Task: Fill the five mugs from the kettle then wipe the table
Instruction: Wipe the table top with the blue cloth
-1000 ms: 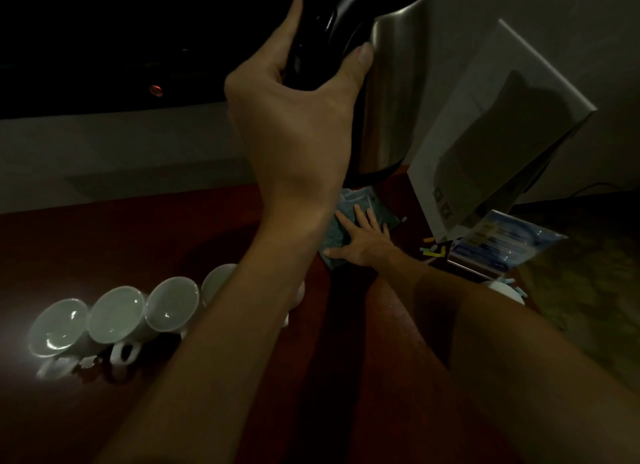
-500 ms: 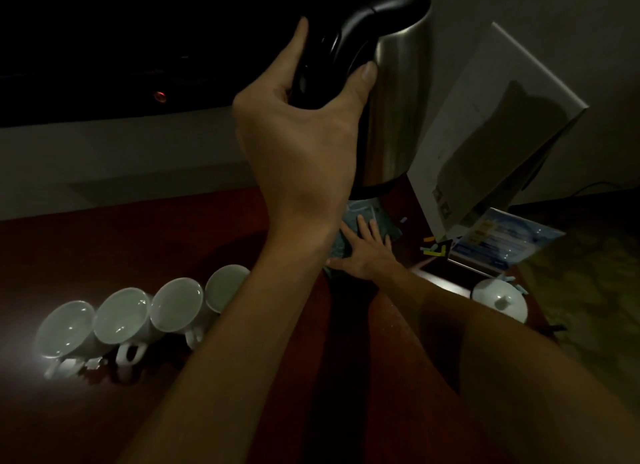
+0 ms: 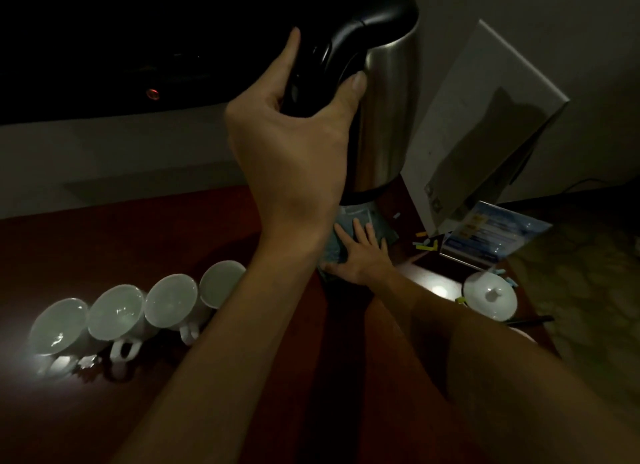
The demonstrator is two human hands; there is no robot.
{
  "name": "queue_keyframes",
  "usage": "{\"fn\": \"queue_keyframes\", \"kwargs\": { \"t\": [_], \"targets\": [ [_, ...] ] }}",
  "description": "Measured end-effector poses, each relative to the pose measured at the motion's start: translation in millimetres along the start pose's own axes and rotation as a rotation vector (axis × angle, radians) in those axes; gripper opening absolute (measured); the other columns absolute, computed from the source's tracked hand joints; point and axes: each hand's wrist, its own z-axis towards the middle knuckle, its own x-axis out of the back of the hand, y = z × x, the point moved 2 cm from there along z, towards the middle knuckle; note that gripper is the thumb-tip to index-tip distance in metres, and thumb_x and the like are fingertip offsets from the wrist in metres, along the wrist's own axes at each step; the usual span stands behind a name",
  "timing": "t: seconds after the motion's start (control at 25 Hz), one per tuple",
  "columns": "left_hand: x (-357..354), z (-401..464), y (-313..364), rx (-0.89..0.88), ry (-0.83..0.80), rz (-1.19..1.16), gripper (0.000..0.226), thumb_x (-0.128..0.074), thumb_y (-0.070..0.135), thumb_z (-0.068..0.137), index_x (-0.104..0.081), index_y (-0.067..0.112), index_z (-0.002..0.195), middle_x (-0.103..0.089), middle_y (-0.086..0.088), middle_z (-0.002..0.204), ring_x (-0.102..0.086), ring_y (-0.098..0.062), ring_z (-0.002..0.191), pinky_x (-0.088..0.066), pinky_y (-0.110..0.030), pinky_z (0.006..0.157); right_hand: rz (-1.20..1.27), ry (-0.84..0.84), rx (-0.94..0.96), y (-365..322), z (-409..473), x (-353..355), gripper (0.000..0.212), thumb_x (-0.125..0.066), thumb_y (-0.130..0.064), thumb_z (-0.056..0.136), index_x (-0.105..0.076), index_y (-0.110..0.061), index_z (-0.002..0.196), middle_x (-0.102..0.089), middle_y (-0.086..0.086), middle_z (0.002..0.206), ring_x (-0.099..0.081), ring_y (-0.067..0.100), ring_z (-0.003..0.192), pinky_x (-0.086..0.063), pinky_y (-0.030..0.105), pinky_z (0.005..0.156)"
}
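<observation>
Steel kettle [image 3: 384, 110], clenched by its handle in the left hand [image 3: 291, 152], has dropped slightly toward the far table [image 3: 121, 228]. Right hand [image 3: 360, 256] presses flat on the cloth [image 3: 360, 218]; mugs [image 3: 169, 301] sit near-left, so wiping appears imminent.

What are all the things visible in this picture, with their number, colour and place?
mugs: four visible, white, in a row at the left of the table; a fifth may be hidden behind the left forearm
kettle: one, steel body with black handle, held in the air above the table's far side
cloth: one, pale blue-grey, on the table under the right hand
table: one, dark red-brown
lidded bowl: one, white, at the table's right edge
box: one, white, leaning at the far right
leaflet stand: one, blue print, in front of the box
small packets: several, yellow and pale, near the box
left hand: gripping the kettle handle
right hand: flat on the cloth
</observation>
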Motion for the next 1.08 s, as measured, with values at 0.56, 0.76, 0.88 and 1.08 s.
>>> {"fn": "queue_keyframes", "kwargs": {
  "t": [0.56,0.76,0.88,1.08],
  "targets": [
    [-2.5,-7.6,4.1,0.011,-0.040,-0.007,0.054,-0.077,0.007,0.084,-0.056,-0.009,0.131,-0.068,-0.014,0.122,-0.067,-0.012,0.113,-0.054,-0.026,0.095,0.018,-0.024,-0.021,0.3,6.7,8.4,0.102,-0.053,-0.079,0.087,0.007,-0.044,0.161,0.024,-0.002,0.170,0.024,0.027,0.156,0.007,0.059,0.124],
    [-0.9,-12.9,12.1,0.032,-0.055,-0.030,0.054,-0.076,0.005,0.084,-0.055,-0.007,0.133,-0.068,-0.012,0.122,-0.066,-0.008,0.112,-0.053,-0.022,0.095,0.026,-0.001,-0.036,4.3,-10.7,-6.9,0.100,-0.052,-0.078,0.089,0.008,-0.044,0.161,0.025,-0.002,0.169,0.026,0.027,0.155,0.008,0.058,0.125],
    [0.3,-19.8,16.7,0.024,-0.063,-0.023,0.053,-0.076,0.005,0.085,-0.056,-0.008,0.132,-0.069,-0.012,0.122,-0.066,-0.008,0.112,-0.053,-0.021,0.095,0.005,-0.001,-0.010,4.1,-2.8,2.4,0.102,-0.054,-0.077,0.088,0.008,-0.043,0.161,0.024,-0.001,0.170,0.024,0.027,0.156,0.007,0.058,0.125],
    [14.6,-45.9,22.4,0.087,-0.064,-0.026,0.054,-0.077,0.006,0.084,-0.057,-0.005,0.132,-0.070,-0.010,0.121,-0.067,-0.008,0.110,-0.054,-0.024,0.094,0.006,0.019,-0.012,7.1,-34.1,-14.6,0.098,-0.050,-0.076,0.090,0.006,-0.041,0.162,0.023,0.001,0.170,0.023,0.028,0.156,0.006,0.058,0.125]
  ]
}}
